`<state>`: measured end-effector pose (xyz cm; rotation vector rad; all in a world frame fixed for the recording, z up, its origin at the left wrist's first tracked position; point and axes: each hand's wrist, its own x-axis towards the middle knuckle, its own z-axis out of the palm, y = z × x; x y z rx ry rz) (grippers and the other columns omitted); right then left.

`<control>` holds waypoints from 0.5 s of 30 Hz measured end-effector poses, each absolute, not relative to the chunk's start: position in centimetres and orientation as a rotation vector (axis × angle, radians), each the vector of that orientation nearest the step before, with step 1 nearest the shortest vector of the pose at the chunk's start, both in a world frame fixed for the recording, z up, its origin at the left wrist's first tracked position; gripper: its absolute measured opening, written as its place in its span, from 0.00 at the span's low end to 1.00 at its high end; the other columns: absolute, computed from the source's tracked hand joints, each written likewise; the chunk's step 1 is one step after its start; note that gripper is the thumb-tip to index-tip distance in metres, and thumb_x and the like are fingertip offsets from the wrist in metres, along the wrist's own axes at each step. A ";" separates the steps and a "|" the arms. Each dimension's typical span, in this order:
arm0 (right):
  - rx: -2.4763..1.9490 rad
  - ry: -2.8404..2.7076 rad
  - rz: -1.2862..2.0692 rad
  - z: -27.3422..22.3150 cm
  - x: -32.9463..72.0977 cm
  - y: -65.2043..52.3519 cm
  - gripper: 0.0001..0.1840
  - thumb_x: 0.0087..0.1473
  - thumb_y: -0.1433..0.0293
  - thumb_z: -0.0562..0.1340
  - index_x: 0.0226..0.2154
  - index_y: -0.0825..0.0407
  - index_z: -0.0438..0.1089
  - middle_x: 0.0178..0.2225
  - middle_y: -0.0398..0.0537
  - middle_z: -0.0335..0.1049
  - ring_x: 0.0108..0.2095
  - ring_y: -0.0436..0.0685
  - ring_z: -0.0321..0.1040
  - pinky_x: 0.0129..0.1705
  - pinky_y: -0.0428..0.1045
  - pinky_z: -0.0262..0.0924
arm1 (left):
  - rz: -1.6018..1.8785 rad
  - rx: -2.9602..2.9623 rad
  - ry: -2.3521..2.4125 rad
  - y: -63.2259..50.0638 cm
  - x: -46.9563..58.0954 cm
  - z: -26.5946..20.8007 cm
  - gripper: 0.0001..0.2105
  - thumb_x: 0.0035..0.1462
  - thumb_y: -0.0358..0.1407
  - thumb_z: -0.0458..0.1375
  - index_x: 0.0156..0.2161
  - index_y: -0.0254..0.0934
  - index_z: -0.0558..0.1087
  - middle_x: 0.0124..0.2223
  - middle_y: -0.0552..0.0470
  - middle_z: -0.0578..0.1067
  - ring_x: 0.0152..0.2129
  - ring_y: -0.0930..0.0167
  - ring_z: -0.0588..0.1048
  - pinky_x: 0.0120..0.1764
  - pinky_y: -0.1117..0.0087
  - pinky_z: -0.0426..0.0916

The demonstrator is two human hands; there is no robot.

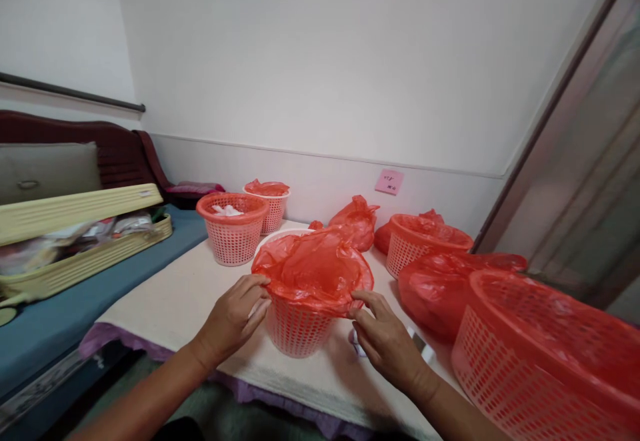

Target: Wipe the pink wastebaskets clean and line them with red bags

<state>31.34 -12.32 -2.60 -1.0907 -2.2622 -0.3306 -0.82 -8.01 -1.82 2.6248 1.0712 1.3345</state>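
A red plastic bag (320, 261) lines a perforated basket (300, 331) that stands on the cream-covered table in front of me. The bag's edge is folded out over the basket's rim. My left hand (237, 311) pinches the bag's edge at the left front of the rim. At the right front, my right hand (380, 331) grips the same edge between thumb and fingers. Part of a small white object (420, 345) shows on the table beside my right hand; its kind is unclear.
More baskets stand around: an orange-rimmed one (233, 237) with white contents, another behind it (274, 211), and bag-lined ones at right (405, 247), (520, 354). Filled red bags (355, 221) sit by the wall. Left, a yellow container (95, 247) rests on a blue bed (55, 331).
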 end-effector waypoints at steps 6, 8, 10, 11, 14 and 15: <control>-1.048 -2.186 -0.257 -2.4 31.3 -12.2 0.14 0.58 0.80 0.52 0.45 0.52 0.61 0.47 0.56 0.63 0.50 0.60 0.59 0.51 0.59 0.61 | 1.396 1.252 1.132 -9.7 2.7 -3.0 0.10 0.53 0.42 0.61 0.30 0.37 0.70 0.31 0.54 0.71 0.31 0.72 0.70 0.36 0.70 0.66; -1.054 -2.169 -0.232 -2.1 31.1 -12.2 0.14 0.59 0.79 0.52 0.48 0.51 0.60 0.44 0.54 0.65 0.48 0.59 0.60 0.49 0.59 0.62 | 1.292 1.118 1.083 -10.4 4.3 -3.4 0.15 0.49 0.45 0.63 0.30 0.35 0.69 0.29 0.53 0.72 0.28 0.72 0.72 0.32 0.70 0.68; -1.081 -2.171 -0.231 -1.8 30.9 -12.0 0.14 0.60 0.77 0.52 0.48 0.51 0.60 0.43 0.53 0.65 0.46 0.59 0.61 0.48 0.58 0.62 | 1.216 0.993 1.016 -11.1 5.8 -3.5 0.19 0.43 0.47 0.67 0.30 0.34 0.69 0.30 0.51 0.74 0.27 0.72 0.74 0.31 0.70 0.70; -1.095 -2.175 -0.235 -1.7 30.8 -11.9 0.13 0.60 0.77 0.53 0.48 0.51 0.61 0.42 0.52 0.65 0.45 0.58 0.61 0.47 0.57 0.62 | 1.198 0.941 0.984 -11.4 6.4 -3.5 0.20 0.40 0.47 0.69 0.30 0.33 0.69 0.30 0.50 0.74 0.28 0.71 0.75 0.31 0.71 0.70; -1.134 -2.187 -0.271 -1.5 30.4 -11.8 0.12 0.61 0.75 0.54 0.48 0.51 0.62 0.41 0.52 0.64 0.44 0.58 0.61 0.45 0.55 0.63 | 1.209 0.822 0.918 -12.0 7.6 -3.0 0.21 0.39 0.46 0.70 0.31 0.34 0.69 0.31 0.50 0.75 0.29 0.73 0.76 0.31 0.72 0.72; -1.149 -2.196 -0.285 -1.4 30.3 -11.8 0.12 0.60 0.74 0.55 0.48 0.51 0.63 0.41 0.52 0.64 0.43 0.58 0.61 0.44 0.55 0.63 | 1.223 0.791 0.903 -12.1 7.9 -2.8 0.20 0.40 0.46 0.70 0.32 0.34 0.70 0.32 0.51 0.75 0.29 0.73 0.76 0.31 0.73 0.72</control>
